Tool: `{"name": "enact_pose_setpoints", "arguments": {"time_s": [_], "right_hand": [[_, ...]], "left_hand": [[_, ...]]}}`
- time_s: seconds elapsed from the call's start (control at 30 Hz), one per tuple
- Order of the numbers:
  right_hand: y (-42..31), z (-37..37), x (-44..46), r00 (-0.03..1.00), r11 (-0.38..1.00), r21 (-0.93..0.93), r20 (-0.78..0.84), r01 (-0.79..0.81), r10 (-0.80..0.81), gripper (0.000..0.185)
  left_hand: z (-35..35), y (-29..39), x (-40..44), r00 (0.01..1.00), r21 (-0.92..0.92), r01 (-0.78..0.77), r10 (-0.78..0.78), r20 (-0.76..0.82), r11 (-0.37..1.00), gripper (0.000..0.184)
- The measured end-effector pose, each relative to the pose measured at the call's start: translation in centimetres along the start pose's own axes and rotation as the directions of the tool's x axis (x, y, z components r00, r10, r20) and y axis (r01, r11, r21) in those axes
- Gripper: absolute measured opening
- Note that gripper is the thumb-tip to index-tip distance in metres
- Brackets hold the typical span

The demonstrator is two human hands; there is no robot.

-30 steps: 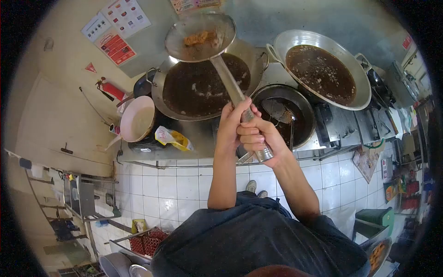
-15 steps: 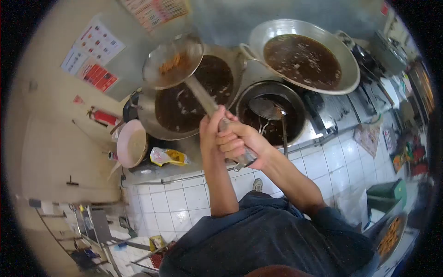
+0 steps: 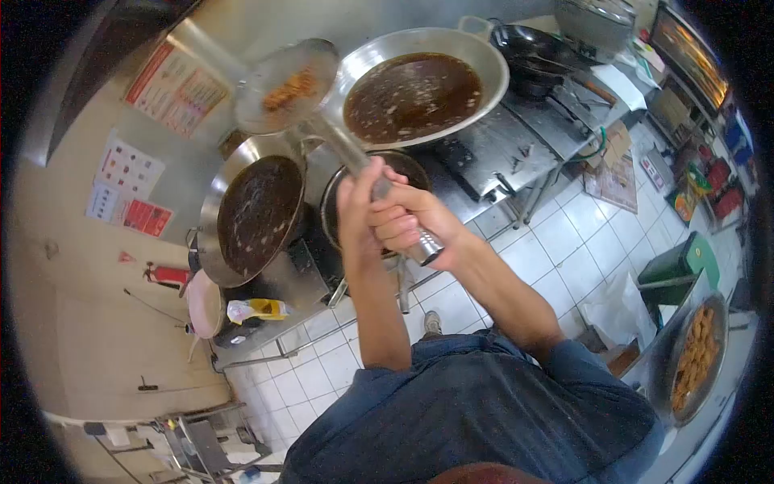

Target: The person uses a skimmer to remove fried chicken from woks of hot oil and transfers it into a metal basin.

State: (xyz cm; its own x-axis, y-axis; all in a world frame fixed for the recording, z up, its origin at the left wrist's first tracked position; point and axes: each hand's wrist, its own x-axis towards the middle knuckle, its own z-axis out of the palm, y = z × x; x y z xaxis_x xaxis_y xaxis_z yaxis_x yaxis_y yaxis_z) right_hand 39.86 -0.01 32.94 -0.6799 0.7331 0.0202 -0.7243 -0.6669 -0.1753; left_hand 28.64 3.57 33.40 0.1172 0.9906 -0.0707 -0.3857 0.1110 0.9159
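Both my hands are closed round the long metal handle of a wire skimmer [image 3: 345, 145]. My left hand [image 3: 357, 196] grips higher on the handle; my right hand [image 3: 409, 216] wraps it near its lower end. Browned fried pieces [image 3: 292, 89] lie in the round mesh basket, which is raised above the cooker between two large woks. The left wok [image 3: 211, 246] holds dark oil. Dark oil with pale bits floating fills the wide right wok [image 3: 493, 81]. Below my hands, a smaller dark pot [image 3: 326, 211] is partly hidden by them.
A yellow and white packet [image 3: 258, 310] and a pink basin [image 3: 206, 305] are at the left end of the cooker. A black wok [image 3: 524, 48] stands farther right. At lower right are a tray of fried pieces [image 3: 695, 359] and a green bin [image 3: 681, 270]. White tiles cover the floor.
My view has turned right. The skimmer, still in both hands with the fried pieces, has moved from over the left wok toward the wide right one.
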Motion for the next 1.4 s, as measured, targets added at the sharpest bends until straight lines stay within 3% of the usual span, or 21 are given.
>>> {"name": "enact_pose_setpoints", "arguments": {"time_s": [0.13,0.23,0.4,0.5,0.6,0.73,0.8,0.83,0.87,0.9,0.93,0.97,1.0,1.07,1.1,1.13,1.2,1.27,1.33,1.37,1.4], "right_hand": [[-4.7,-2.0,-7.2,0.987,0.993,0.065,-0.131,0.097,-0.088,0.018],[-7.2,-1.7,-10.0,0.978,0.986,-0.022,-0.125,0.164,-0.166,0.018],[-9.7,-2.5,-11.9,0.978,0.976,0.058,-0.027,0.21,-0.209,0.02],[-9.6,-3.4,-12.5,0.977,0.973,0.087,-0.043,0.213,-0.21,0.02],[-9.7,-2.6,-12.5,0.942,0.953,0.035,-0.17,0.3,-0.291,0.02],[-10.0,-3.3,-12.4,0.954,0.957,-0.043,-0.068,0.288,-0.29,0.02],[-9.9,-3.5,-11.9,0.914,0.923,-0.2,-0.177,0.329,-0.364,0.019],[-10.0,-3.7,-12.1,0.874,0.893,-0.269,-0.237,0.361,-0.425,0.018],[-9.7,-3.5,-12.1,0.824,0.864,-0.357,-0.317,0.355,-0.469,0.017],[-9.7,-3.2,-12.0,0.753,0.83,-0.437,-0.398,0.347,-0.524,0.016],[-9.5,-2.6,-12.9,0.813,0.812,-0.417,-0.239,0.409,-0.532,0.016],[-11.0,-6.9,-9.4,0.738,0.628,-0.509,0.022,0.589,-0.674,0.016],[-12.4,-11.1,-6.0,0.594,0.418,-0.493,0.281,0.763,-0.754,0.016],[-13.6,-12.4,-8.9,0.583,0.427,-0.451,0.295,0.784,-0.757,0.016],[-12.4,-9.2,-14.1,0.749,0.718,-0.214,0.221,0.662,-0.624,0.015],[-11.0,-7.5,-18.7,0.881,0.906,0.05,0.217,0.421,-0.421,0.015],[-9.2,-8.6,-25.2,0.875,0.895,-0.02,0.221,0.445,-0.43,0.013],[-6.8,-9.7,-32.5,0.846,0.851,-0.024,0.123,0.525,-0.519,0.019],[-2.7,-10.9,-41.4,0.798,0.798,0.001,-0.02,0.603,-0.603,0.044],[-0.2,-11.4,-45.4,0.807,0.802,0.137,0.032,0.581,-0.59,0.053],[2.8,-10.8,-49.4,0.751,0.753,0.071,0.065,0.654,-0.658,0.058]], "left_hand": [[7.6,-6.8,0.9,0.988,-0.074,0.09,-0.08,0.132,0.993,0.026],[12.1,-8.1,1.2,0.993,-0.119,0.081,-0.07,0.093,0.99,0.025],[15.3,-7.4,2.4,0.961,0.021,0.083,-0.086,0.262,0.996,0.024],[16.1,-9.0,1.4,0.978,-0.076,0.081,-0.065,0.197,0.994,0.023],[15.0,-10.3,2.5,0.96,-0.063,0.113,-0.093,0.262,0.992,0.022],[15.4,-10.8,3.9,0.948,-0.127,0.137,-0.093,0.305,0.982,0.023],[14.4,-11.7,5.2,0.945,-0.122,0.176,-0.134,0.298,0.977,0.025],[14.9,-10.9,4.6,0.944,-0.087,0.259,-0.233,0.236,0.962,0.025],[14.8,-11.0,4.0,0.97,0.09,0.137,-0.152,0.188,0.986,0.019],[13.9,-12.8,5.6,0.94,0.158,0.047,-0.097,0.328,0.986,0.027],[12.2,-15.7,7.8,0.817,0.185,-0.191,0.052,0.574,0.964,0.034],[11.2,-17.9,9.0,0.657,0.112,-0.36,0.166,0.735,0.926,0.041],[10.9,-19.5,9.5,0.596,0.024,-0.274,0.15,0.789,0.961,0.049],[12.1,-20.6,6.8,0.591,-0.11,0.062,0.052,0.805,0.992,0.046],[13.0,-20.5,5.8,0.6,-0.18,0.21,0.018,0.8,0.961,0.045],[14.1,-20.3,4.8,0.619,-0.258,0.342,-0.01,0.785,0.904,0.044],[18.5,-16.5,-4.2,0.733,-0.085,0.442,-0.305,0.608,0.893,0.054],[19.1,-19.7,-8.4,0.496,0.106,0.56,-0.434,0.752,0.822,0.055],[15.5,-26.7,-9.8,0.426,0.444,0.468,-0.636,0.643,0.764,0.052],[14.1,-30.0,-11.3,0.434,0.636,0.376,-0.735,0.521,0.674,0.049],[12.8,-33.5,-12.8,0.456,0.793,0.28,-0.802,0.387,0.542,0.047]]}}
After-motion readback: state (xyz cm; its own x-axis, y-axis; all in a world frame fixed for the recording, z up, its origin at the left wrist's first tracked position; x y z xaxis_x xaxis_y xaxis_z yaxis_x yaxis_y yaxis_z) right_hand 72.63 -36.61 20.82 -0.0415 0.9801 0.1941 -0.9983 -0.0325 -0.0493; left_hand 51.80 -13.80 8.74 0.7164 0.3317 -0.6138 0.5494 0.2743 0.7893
